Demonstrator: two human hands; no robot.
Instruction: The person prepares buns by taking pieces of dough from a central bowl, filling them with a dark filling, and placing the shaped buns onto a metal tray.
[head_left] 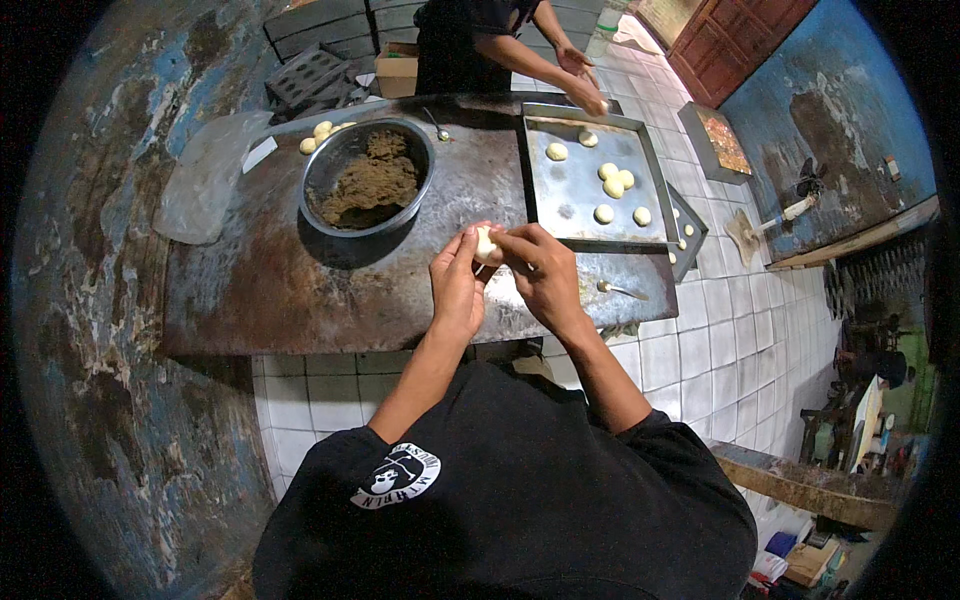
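A pale piece of dough (487, 246) sits between my two hands above the near middle of the table. My left hand (457, 285) cups it from the left, fingers curled around it. With its fingers pinched on the dough's edge, my right hand (543, 275) closes in from the other side. Left of my hands stands a metal bowl (312, 218) holding a brown crumbly filling (375, 182). To the right lies a square metal tray (570, 225) with several round dough balls (613, 180), some of them clustered together.
Across the table (250, 300), a co-worker's hands (580, 80) reach over the tray's far edge. More dough balls (322, 130) lie behind the bowl, beside a clear plastic bag (205, 180). One spoon (436, 124) rests near the bowl, another spoon (622, 290) near the right corner.
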